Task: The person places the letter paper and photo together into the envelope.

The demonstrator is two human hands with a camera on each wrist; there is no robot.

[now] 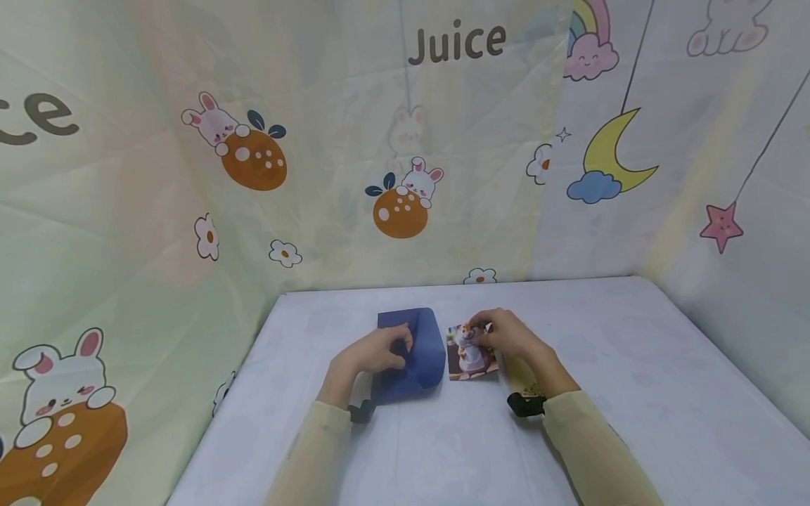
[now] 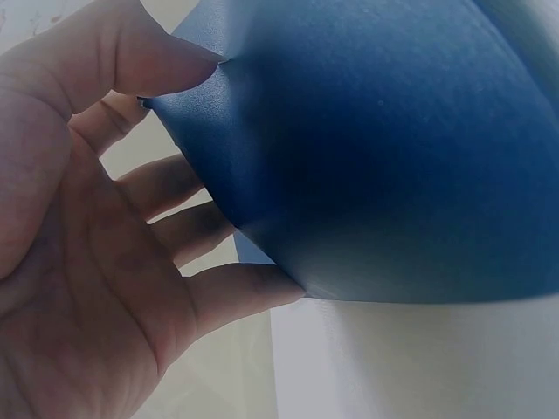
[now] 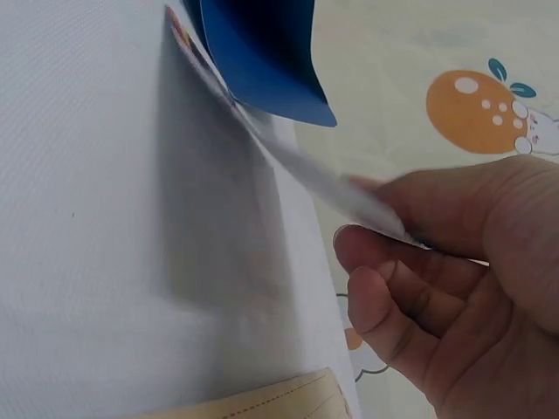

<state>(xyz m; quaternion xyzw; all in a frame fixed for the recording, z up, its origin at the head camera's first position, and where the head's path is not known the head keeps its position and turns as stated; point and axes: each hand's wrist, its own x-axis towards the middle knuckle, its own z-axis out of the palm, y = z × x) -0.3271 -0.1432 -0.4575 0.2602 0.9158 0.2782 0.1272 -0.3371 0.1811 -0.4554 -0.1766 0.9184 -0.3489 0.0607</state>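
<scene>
A blue paper envelope (image 1: 427, 355) is at the middle of the table, its flap side turned to the right. My left hand (image 1: 373, 350) pinches its edge; in the left wrist view the thumb presses one face of the envelope (image 2: 376, 166) while the fingers lie behind it. Right of it, my right hand (image 1: 514, 339) holds a picture card (image 1: 470, 357) showing a small furry animal in a dress. Seen from the right wrist, thumb and fingers pinch the end of the card (image 3: 327, 190), its far end right at the envelope's opening (image 3: 266, 78).
A tan printed paper (image 1: 522, 378) lies on the table below my right wrist, partly hidden by it. The white tabletop (image 1: 443, 450) runs back to a fabric backdrop (image 1: 329, 140) with rabbit, orange and flower prints. More fabric hangs at both sides.
</scene>
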